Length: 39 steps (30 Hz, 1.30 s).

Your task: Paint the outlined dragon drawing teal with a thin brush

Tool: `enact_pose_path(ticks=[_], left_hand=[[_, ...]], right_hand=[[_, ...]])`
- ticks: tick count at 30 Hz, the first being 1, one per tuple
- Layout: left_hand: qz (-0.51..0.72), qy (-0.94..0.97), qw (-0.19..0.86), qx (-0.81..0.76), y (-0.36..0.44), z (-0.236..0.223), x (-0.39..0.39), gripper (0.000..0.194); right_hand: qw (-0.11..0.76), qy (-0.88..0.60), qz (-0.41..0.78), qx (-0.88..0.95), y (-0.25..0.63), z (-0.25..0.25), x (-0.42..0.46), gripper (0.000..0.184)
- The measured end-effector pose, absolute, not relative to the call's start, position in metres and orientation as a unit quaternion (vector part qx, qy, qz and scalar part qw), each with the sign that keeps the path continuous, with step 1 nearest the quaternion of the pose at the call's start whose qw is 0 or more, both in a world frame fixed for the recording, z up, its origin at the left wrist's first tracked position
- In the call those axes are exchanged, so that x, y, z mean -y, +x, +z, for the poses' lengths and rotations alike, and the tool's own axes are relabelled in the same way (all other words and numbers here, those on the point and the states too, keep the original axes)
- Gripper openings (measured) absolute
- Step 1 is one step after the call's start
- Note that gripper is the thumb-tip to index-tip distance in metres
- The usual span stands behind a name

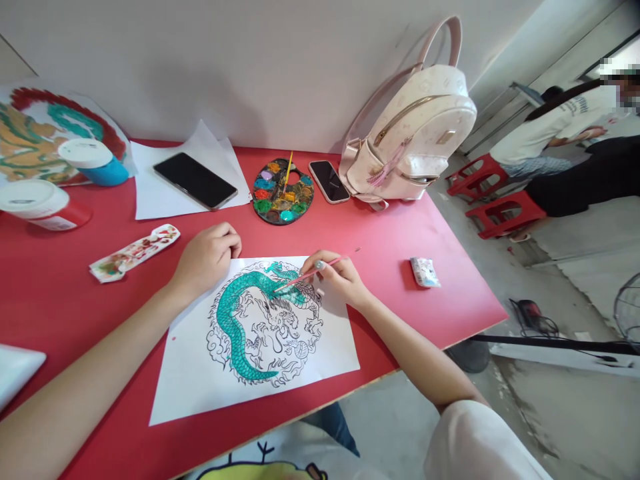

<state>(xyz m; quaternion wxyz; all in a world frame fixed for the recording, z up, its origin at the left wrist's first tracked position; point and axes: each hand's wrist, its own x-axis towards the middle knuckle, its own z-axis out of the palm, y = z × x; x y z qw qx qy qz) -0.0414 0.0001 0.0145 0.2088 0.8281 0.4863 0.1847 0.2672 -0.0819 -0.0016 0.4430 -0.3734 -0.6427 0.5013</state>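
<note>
A sheet of white paper (190, 373) with a line drawing of a dragon (233, 313) lies on the red table. Much of the dragon's curved body is painted teal, while its head and the flames around it are bare black outline. My right hand (340, 277) is closed around a thin paintbrush (313, 272) with a pink handle. The brush tip is at the upper body of the dragon, by the edge of the teal. Resting at the paper's upper left edge, my left hand (207, 257) is loosely curled, with nothing seen in it.
Behind the paper are a paint palette (273, 217) with a yellow brush (288, 170), two phones (195, 180) and a pale backpack (400, 147). Paint jars (37, 200) and a stained strip (135, 253) lie left, a small packet (425, 272) right. People (550, 127) sit on red stools beyond.
</note>
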Motion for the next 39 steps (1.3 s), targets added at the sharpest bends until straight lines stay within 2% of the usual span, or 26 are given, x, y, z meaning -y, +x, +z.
enact_pose_path(ticks=[12,24,29,34,39], left_hand=[[0.18,0.827,0.212,-0.488,-0.0408,0.0145,-0.001,0.028],[0.191,0.831,0.205,-0.48,-0.0427,0.0123,-0.0005,0.028],[0.186,0.831,0.213,-0.479,-0.0425,0.0147,-0.0004,0.028],[0.188,0.829,0.214,-0.481,-0.0407,0.0163,-0.0006,0.028],[0.182,0.831,0.212,-0.481,-0.041,0.0163,-0.0003,0.027]], right_hand=[[0.396,-0.355,0.459,0.712,0.2678,-0.0021,0.086,0.071],[0.408,-0.369,0.427,0.717,0.2676,-0.0002,0.0882,0.076],[0.404,-0.35,0.449,0.716,0.2674,0.0009,0.0893,0.067],[0.417,-0.372,0.433,0.707,0.2674,-0.0009,0.0895,0.071],[0.405,-0.341,0.45,0.719,0.2681,0.0004,0.0894,0.064]])
